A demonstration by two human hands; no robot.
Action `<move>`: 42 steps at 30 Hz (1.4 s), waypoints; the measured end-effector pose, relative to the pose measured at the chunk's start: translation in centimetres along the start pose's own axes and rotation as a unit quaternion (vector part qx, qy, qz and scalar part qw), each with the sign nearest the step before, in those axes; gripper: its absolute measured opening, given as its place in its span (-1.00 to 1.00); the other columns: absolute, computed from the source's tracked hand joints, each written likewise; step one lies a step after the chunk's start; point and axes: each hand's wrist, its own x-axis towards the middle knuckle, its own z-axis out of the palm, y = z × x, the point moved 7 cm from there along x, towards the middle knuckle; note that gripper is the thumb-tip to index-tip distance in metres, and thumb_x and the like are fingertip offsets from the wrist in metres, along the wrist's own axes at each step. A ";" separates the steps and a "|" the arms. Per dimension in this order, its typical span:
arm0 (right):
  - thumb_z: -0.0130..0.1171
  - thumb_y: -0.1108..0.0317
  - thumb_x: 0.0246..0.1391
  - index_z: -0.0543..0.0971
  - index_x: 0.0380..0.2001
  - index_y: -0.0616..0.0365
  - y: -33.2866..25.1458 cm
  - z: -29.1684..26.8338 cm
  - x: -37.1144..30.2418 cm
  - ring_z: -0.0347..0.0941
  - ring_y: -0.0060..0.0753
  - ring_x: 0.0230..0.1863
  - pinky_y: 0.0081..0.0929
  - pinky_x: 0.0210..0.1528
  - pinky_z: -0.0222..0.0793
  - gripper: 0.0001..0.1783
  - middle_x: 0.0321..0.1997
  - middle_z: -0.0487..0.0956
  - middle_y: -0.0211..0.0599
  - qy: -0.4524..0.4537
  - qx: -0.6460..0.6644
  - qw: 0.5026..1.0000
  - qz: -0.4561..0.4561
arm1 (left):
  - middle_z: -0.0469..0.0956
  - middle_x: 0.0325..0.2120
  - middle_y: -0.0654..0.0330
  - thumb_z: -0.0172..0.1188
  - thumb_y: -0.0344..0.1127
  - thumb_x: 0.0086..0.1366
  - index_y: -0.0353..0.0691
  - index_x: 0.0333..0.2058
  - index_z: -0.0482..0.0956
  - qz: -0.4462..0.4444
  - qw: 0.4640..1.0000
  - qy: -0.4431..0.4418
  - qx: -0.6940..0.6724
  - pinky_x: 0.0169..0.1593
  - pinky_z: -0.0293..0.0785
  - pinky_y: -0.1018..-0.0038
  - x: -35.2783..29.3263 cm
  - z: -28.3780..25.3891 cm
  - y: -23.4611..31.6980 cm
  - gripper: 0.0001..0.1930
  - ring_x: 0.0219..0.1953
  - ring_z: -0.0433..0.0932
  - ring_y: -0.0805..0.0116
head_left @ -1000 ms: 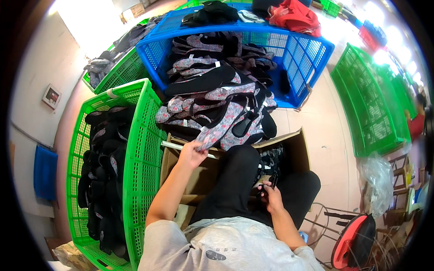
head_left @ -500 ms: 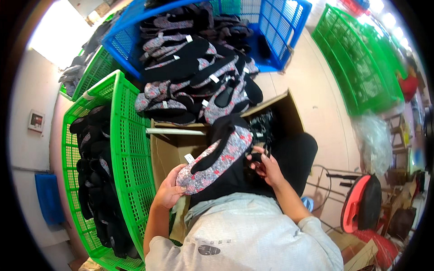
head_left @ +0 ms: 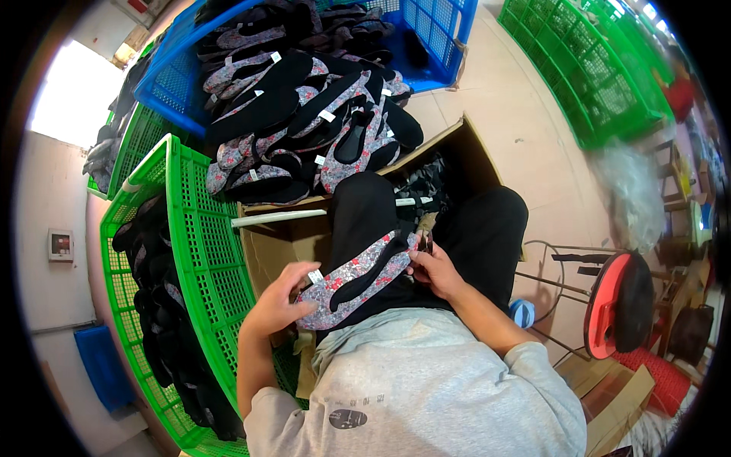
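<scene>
A floral slipper (head_left: 354,276) with a black lining and a small white tag lies across my lap, tilted, its far end up to the right. My left hand (head_left: 278,301) grips its near-left end, thumb on one side and fingers by the tag. At the opposite end, my right hand (head_left: 439,273) has its fingers closed on the tip. A small dark tool (head_left: 426,242) sticks up from those right fingers; its kind is hard to make out. Ahead of my knees lies a heap of similar floral slippers (head_left: 304,129).
A blue crate (head_left: 171,87) stands behind the heap. Left of me is a green crate (head_left: 209,221) of dark slippers. An open cardboard box (head_left: 487,156) with a white bar (head_left: 278,217) sits before me. At right are a red-and-black stool (head_left: 609,305) and green crates (head_left: 579,68).
The slipper has turned and come lower and closer to my body. My right hand has moved from beside it onto its far end. My left fingers have lifted near the tag. The view has shifted.
</scene>
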 end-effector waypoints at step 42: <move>0.12 0.29 0.32 0.41 -0.02 0.07 0.8 -1.6 0.2 0.33 -0.78 -0.47 -0.73 -0.46 0.27 -0.77 -0.33 0.58 -0.51 0.010 -0.231 0.972 -0.030 | 0.50 -0.57 0.14 0.29 -0.39 0.20 -0.33 -0.44 0.60 0.083 0.995 -0.027 0.041 -0.36 0.40 0.42 14.4 10.7 4.5 -0.87 -0.49 0.47 0.38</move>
